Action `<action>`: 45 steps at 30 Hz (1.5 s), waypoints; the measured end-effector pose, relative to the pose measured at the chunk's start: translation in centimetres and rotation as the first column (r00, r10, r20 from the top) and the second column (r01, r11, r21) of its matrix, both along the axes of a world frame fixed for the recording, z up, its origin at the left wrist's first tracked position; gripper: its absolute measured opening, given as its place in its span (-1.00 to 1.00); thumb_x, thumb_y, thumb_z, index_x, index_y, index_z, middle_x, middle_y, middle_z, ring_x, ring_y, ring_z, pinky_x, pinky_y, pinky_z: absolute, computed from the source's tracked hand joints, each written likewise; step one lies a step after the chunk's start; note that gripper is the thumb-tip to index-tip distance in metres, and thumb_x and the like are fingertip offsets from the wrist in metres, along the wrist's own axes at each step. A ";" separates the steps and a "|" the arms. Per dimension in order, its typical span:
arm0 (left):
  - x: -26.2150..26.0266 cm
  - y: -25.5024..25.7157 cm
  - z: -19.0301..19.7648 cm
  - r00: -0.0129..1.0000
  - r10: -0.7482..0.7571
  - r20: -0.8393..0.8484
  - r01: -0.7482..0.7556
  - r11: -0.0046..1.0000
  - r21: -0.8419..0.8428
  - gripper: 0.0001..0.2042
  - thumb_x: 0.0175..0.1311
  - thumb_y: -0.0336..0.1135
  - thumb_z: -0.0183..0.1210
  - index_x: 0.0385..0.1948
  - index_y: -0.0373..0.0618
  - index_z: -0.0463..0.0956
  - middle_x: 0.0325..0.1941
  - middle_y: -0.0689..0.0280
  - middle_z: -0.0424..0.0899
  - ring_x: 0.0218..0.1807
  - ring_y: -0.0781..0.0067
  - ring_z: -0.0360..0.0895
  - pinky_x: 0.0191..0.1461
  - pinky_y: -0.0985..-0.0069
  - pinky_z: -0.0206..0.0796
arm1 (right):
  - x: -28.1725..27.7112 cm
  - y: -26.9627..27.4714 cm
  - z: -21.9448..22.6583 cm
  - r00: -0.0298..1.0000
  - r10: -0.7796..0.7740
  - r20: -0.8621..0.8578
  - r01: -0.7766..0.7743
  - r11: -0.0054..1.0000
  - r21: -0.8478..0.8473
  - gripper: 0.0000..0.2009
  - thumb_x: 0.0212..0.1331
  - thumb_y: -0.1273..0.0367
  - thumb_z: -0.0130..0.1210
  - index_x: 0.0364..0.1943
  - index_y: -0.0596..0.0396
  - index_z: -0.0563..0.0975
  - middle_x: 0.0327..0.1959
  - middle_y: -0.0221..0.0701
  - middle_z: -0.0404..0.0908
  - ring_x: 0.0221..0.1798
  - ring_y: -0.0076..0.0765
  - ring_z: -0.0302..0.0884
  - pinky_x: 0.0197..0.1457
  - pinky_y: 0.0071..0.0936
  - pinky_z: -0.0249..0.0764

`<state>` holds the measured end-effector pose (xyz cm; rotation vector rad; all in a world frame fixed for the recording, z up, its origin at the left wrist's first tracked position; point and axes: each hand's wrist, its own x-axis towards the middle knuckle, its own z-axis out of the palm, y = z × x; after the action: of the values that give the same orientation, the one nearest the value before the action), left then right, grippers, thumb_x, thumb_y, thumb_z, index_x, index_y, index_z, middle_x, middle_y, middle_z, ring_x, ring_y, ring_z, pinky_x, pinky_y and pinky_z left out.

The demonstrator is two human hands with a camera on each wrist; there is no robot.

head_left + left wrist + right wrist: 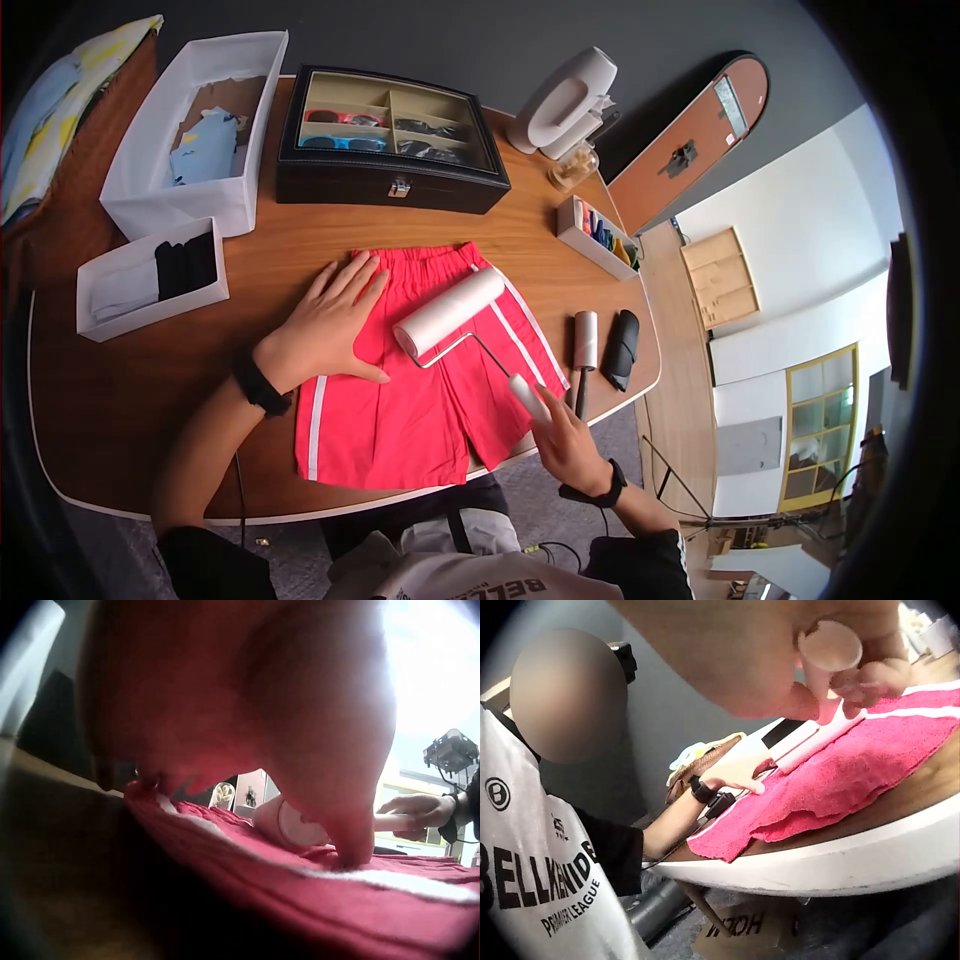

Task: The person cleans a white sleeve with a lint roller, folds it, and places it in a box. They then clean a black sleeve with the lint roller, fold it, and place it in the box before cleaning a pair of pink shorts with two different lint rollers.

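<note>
Pink-red shorts (400, 435) with white side stripes lie spread on the wooden table, waistband away from the person. My left hand (325, 330) rests on their left part with the fingers spread; in the left wrist view its thumb (352, 832) presses the cloth by a white stripe. My right hand (572, 448) grips the white handle of a large lint roller (450, 312). The white roll lies across the upper right of the shorts. In the right wrist view, fingers curl round the handle's hollow end (830, 646).
Behind the shorts stands a black glasses case (395, 180). White bins (235, 205) and a small box of socks (150, 315) are at the left. At the right lie a smaller lint roller (586, 340), a black pouch (621, 350) and a narrow white box (590, 250).
</note>
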<state>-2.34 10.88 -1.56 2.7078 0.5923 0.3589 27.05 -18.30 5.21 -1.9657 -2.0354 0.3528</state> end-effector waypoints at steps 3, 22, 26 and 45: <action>-0.1 0.2 -0.8 1.000 0.011 0.019 -0.011 1.000 0.003 0.42 -0.17 0.51 0.46 0.58 -0.45 -0.05 0.69 -0.18 0.00 0.75 -0.06 -0.15 0.76 0.00 -0.29 | -0.7 2.1 -0.1 0.995 -0.101 -0.014 0.098 0.987 -0.126 -0.38 0.27 0.58 0.14 0.45 0.30 0.29 0.25 0.16 0.54 0.22 0.36 0.57 0.18 -0.03 0.58; -0.3 0.3 -0.9 0.998 0.036 -0.048 -0.037 0.999 -0.019 0.43 -0.15 0.49 0.47 0.61 -0.40 -0.11 0.73 -0.12 -0.06 0.77 0.01 -0.20 0.78 0.06 -0.33 | 1.9 -7.4 5.5 0.983 -0.067 0.168 0.115 0.950 -0.291 -0.29 0.34 0.48 0.18 0.57 0.07 0.19 -0.01 0.02 0.69 -0.26 0.31 0.70 -0.25 0.02 0.66; -0.3 0.2 -0.6 0.997 0.039 -0.065 -0.040 0.999 -0.023 0.43 -0.15 0.50 0.47 0.62 -0.38 -0.12 0.73 -0.11 -0.08 0.78 0.02 -0.23 0.78 0.07 -0.34 | 1.8 -10.0 9.2 0.979 -0.132 0.156 0.185 0.896 -0.403 -0.30 0.31 0.50 0.22 0.55 0.06 0.25 0.06 0.03 0.69 -0.10 0.30 0.71 -0.11 -0.03 0.68; -0.4 0.3 -1.2 0.999 0.044 -0.028 -0.044 0.999 0.006 0.42 -0.15 0.54 0.43 0.59 -0.44 -0.06 0.72 -0.13 -0.04 0.77 -0.02 -0.22 0.77 0.02 -0.35 | 2.0 3.5 4.7 0.998 0.048 -0.043 -0.052 0.994 -0.096 -0.48 0.38 0.47 0.19 0.42 0.17 0.39 -0.20 0.13 0.70 -0.20 0.33 0.69 -0.17 -0.04 0.59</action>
<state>-2.76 11.14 -2.79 2.7123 0.6604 0.3348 29.04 -14.77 9.90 -1.9486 -2.0813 0.5075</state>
